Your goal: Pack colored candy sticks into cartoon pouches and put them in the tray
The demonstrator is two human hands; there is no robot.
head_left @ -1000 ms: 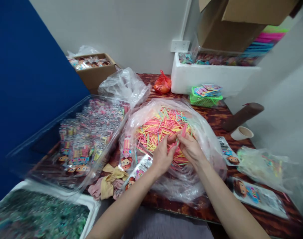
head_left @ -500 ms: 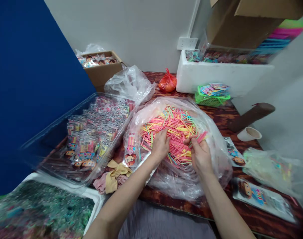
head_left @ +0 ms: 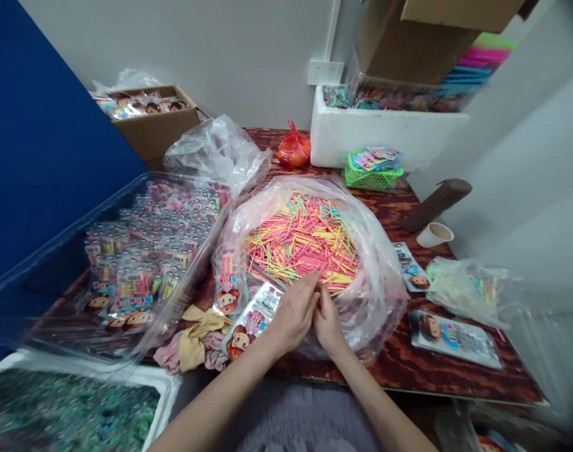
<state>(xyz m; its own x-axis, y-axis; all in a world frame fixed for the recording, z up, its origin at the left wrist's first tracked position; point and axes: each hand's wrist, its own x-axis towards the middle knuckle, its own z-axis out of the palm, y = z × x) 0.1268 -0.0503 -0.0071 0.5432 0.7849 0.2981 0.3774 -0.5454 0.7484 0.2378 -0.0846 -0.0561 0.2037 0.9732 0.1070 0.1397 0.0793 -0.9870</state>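
Note:
My left hand (head_left: 293,314) and my right hand (head_left: 328,323) meet at the front edge of a pile of thin coloured sticks (head_left: 305,242). The pile, mostly pink and yellow, lies in an opened clear plastic bag (head_left: 385,295). Both hands are closed and pressed together, fingers curled inward. The pink sticks that showed in my right hand a moment ago are now hidden between the palms; whether the left fingers grip them too is concealed. Beside my left wrist lies a silvery printed packet (head_left: 251,323), partly covered by that hand. A stick-filled packet (head_left: 227,282) rests left of the pile.
At left, a clear tray (head_left: 192,289) holds many filled packets, with crumpled cloth (head_left: 196,339) near its corner. A foam box (head_left: 166,402) stands front left. Rightward are a paper cup (head_left: 435,235), a brown bottle (head_left: 437,204) and a flat packet (head_left: 456,339). A green basket (head_left: 374,179) sits behind.
My right hand has moved left and my left hand down from the pile, so they now touch. The pink sticks have gone out of sight. The view has shifted right.

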